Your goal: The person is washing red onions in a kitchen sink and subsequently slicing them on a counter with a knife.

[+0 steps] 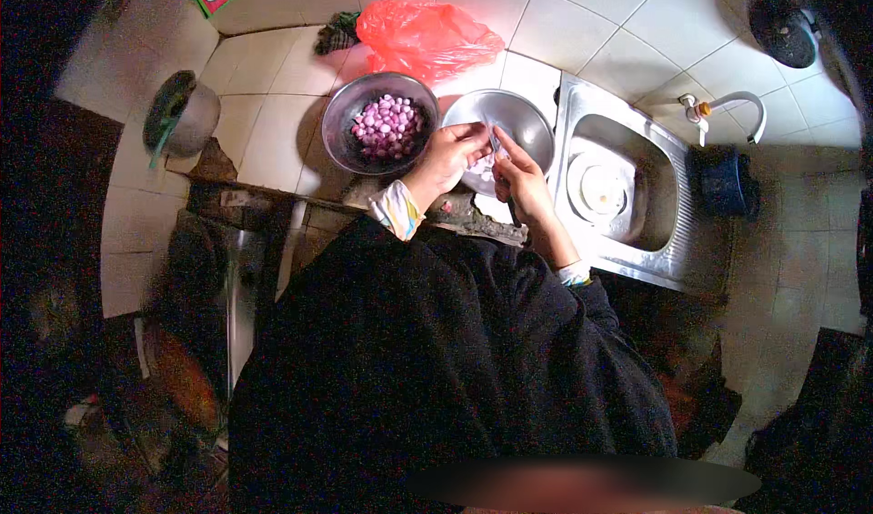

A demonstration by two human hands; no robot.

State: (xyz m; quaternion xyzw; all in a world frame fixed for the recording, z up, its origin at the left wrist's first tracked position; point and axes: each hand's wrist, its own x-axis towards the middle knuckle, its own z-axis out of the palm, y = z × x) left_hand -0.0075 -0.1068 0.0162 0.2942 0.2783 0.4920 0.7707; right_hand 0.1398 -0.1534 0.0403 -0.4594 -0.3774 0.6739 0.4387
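A metal bowl (330,129) holds several peeled purple shallots (386,126). To its right stands a second metal bowl (535,115), with pale sliced pieces (482,167) low inside it. Over this second bowl, my left hand (442,160) pinches what seems to be a small shallot, mostly covered by my fingertips. My right hand (525,178) grips a small knife (494,140), its index finger stretched along the blade. The blade meets the fingertips of my left hand; the knife's handle is largely hidden in my palm.
A red plastic bag (426,40) lies behind the bowls. On the right is a steel sink (655,231) with white dishes (597,186) in it and a tap (726,108) above. A pot (194,122) stands at the left. The counter's front edge (470,222) is rough and broken.
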